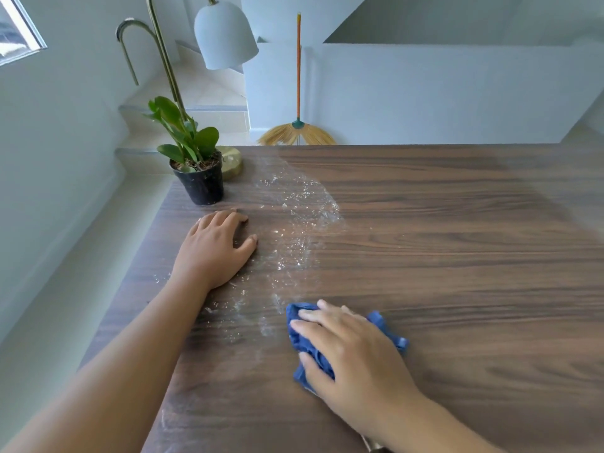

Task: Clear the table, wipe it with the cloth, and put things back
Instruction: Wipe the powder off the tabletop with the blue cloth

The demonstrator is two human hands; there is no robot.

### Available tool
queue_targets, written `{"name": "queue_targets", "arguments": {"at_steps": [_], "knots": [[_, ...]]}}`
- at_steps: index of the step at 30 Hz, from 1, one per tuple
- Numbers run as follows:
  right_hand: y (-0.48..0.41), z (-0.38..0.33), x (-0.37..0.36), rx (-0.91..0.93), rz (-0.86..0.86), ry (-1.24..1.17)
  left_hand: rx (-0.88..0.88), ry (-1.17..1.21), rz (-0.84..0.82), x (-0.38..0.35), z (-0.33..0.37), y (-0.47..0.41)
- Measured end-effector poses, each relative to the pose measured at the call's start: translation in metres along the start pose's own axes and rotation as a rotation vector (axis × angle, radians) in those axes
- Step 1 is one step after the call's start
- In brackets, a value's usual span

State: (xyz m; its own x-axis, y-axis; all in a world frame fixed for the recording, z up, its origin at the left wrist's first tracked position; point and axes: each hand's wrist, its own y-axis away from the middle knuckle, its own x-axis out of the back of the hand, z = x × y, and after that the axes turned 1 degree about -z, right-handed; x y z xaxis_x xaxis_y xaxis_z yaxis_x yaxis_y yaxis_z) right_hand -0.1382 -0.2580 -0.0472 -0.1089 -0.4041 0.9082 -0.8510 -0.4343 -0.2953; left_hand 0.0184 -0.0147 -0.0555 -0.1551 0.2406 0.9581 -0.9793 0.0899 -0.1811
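Press right hand (353,351), fingers spread on blue cloth (302,341), leftward through white residue (294,230); brace left hand (215,246) flat, splayed on worktop (457,256).

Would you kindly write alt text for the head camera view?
A right hand presses a blue cloth onto a wooden table streaked with white residue. The left hand rests flat near a potted plant and a lamp.

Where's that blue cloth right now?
In the head view, the blue cloth lies bunched on the wooden table, low and centre, under the right hand, just right of the white dusty streak.
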Motion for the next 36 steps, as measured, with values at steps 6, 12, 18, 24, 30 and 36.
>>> {"name": "queue_targets", "arguments": {"at_steps": [6, 12, 18, 24, 30, 36], "knots": [[-0.099, 0.025, -0.025, -0.066, -0.074, -0.052, 0.001, -0.002, -0.005, 0.002, 0.001, 0.003], [-0.04, 0.117, 0.019, -0.297, 0.085, 0.0, 0.005, 0.001, -0.02, 0.003, 0.0, 0.004], [-0.042, 0.194, 0.053, -0.663, 0.088, 0.083, -0.009, 0.012, 0.011, 0.001, 0.003, 0.001], [-0.143, 0.151, 0.003, -0.472, 0.066, 0.147, -0.013, 0.019, 0.014, 0.003, 0.004, 0.003], [-0.094, 0.026, -0.025, -0.064, 0.044, 0.011, -0.017, 0.034, 0.003, 0.003, -0.001, 0.003], [-0.113, -0.004, -0.039, 0.122, -0.085, -0.135, -0.003, 0.082, -0.013, 0.0, -0.009, -0.001]]}}
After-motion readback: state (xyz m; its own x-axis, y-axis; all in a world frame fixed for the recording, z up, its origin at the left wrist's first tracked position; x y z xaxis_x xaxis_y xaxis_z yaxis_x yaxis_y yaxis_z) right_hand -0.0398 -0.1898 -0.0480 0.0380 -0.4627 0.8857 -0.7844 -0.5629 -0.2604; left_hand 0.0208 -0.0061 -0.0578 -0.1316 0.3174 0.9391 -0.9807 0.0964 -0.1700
